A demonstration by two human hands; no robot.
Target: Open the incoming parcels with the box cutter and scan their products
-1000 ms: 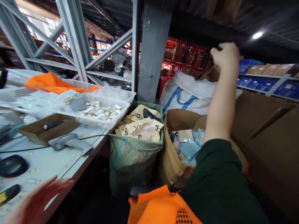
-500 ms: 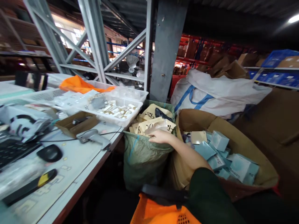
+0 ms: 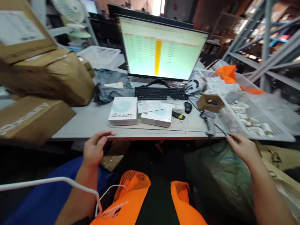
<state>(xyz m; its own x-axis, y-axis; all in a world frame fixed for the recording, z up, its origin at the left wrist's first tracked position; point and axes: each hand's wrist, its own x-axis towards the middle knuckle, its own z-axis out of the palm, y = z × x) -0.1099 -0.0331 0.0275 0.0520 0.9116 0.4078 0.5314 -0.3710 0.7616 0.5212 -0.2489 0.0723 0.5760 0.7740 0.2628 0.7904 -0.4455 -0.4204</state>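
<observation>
My left hand (image 3: 95,148) is at the front edge of the desk (image 3: 79,125), index finger stretched out and thumb apart, holding nothing. Beyond it lie a white box (image 3: 123,110) marked "beauty" and a second white box (image 3: 161,117) with a paper slip (image 3: 150,107) on top. My right hand (image 3: 242,147) rests by the desk's right front edge, fingers loosely extended and nothing visible in them. Its fingertips are close to the black cable of a grey barcode scanner (image 3: 210,123). Below that hand is a green sack (image 3: 225,175).
A monitor (image 3: 161,50), keyboard (image 3: 160,93), mouse (image 3: 188,107) and yellow-black cutter (image 3: 178,115) occupy the desk's middle. Cardboard boxes (image 3: 35,117) crowd the left. A white basket of small white items (image 3: 281,132) stands at right, beside an open carton (image 3: 211,102). A white cable crosses low at left.
The view has swung left from the sack and the large carton to face the desk. My right hand has left the beige packages in the sack; my left hand has come into view.
</observation>
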